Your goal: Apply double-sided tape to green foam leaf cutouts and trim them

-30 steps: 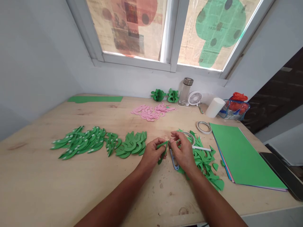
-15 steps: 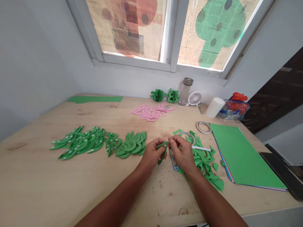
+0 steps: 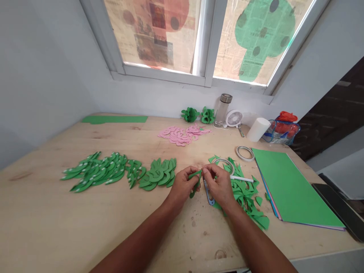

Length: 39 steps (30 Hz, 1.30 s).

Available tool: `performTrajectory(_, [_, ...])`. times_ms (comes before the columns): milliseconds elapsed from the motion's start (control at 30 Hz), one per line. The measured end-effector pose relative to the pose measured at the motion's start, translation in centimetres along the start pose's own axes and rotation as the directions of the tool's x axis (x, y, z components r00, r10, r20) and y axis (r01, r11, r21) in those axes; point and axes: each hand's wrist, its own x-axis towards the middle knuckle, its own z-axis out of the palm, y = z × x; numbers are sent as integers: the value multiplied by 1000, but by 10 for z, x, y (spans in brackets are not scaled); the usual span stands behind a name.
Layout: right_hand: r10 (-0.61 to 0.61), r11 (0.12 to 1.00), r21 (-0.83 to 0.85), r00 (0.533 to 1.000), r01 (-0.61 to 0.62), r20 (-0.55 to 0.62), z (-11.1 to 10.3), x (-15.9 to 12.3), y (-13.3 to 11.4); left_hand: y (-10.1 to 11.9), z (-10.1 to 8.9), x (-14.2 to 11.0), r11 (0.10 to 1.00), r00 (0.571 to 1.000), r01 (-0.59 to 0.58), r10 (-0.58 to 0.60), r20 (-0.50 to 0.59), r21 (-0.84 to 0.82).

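Observation:
A folded green paper cutout is pinched in my left hand, one end pointing up toward the right. My right hand is closed, its thumb and forefinger meeting at the tip of that cutout; anything small between them I cannot make out. Under the right hand a blue utility knife lies on the table, partly covered by the fingers. Just left of my left hand is a pile of plain green paper cutouts. Further left lie green cutouts with white tape pieces.
Green paper scraps, a tape roll and a white stick-like item lie right of my hands. Beyond are another tape roll, stacked paper sheets, pink cutouts, a glass bottle and a small fan.
The fingertips of my right hand have shifted slightly toward the cutout's tip. My left hand and the cutout look almost unmoved.

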Motion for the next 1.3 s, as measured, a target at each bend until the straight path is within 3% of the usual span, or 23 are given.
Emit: performTrajectory(1300, [13,1000,11,1000,-13,18,0,0,0,-3,-1,2,1000,1000,6,-6,6,6])
